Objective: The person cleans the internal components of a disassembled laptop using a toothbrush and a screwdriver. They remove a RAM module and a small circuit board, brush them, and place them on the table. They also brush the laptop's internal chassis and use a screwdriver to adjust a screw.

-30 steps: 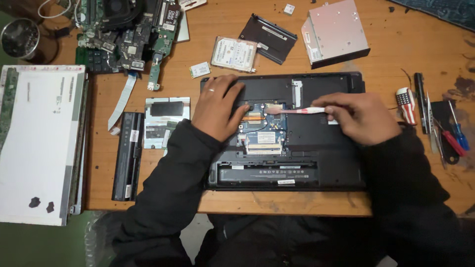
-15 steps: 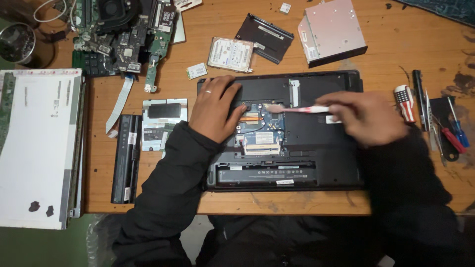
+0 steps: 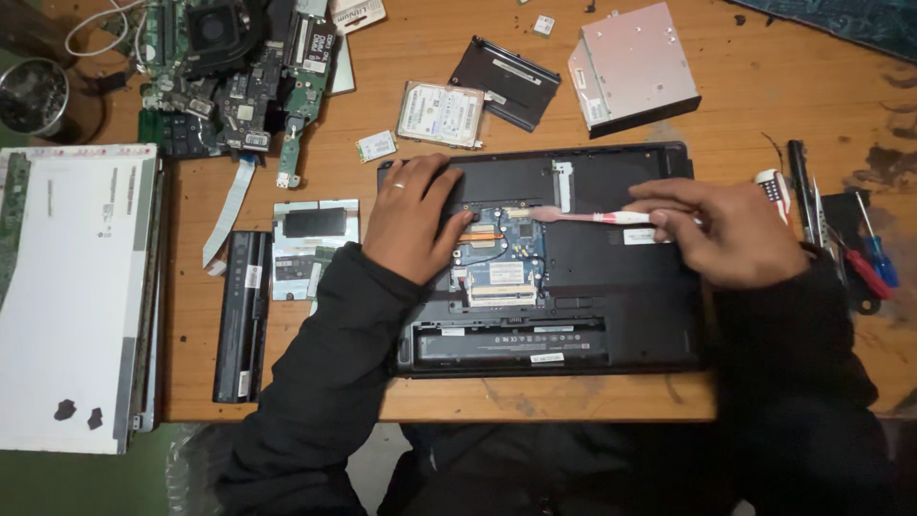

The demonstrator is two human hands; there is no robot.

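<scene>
A black laptop base [image 3: 621, 315] lies upside down on the wooden table, with its inner board [image 3: 501, 258] exposed at the middle. My left hand [image 3: 411, 218] rests flat on the base's left part, a ring on one finger. My right hand [image 3: 731, 232] holds a pink and white toothbrush [image 3: 587, 217] by its handle. The brush head points left and touches the exposed board near its top edge.
A hard drive [image 3: 441, 115], a black cover [image 3: 504, 81] and an optical drive [image 3: 630, 67] lie behind the base. A motherboard [image 3: 239, 81] and a metal cup [image 3: 31, 96] sit far left, a screen panel [image 3: 72, 287] and battery [image 3: 242, 315] left, screwdrivers [image 3: 860, 248] right.
The toothbrush head has shifted slightly along the exposed board while my right hand stayed close to the same spot. My left hand has kept its place.
</scene>
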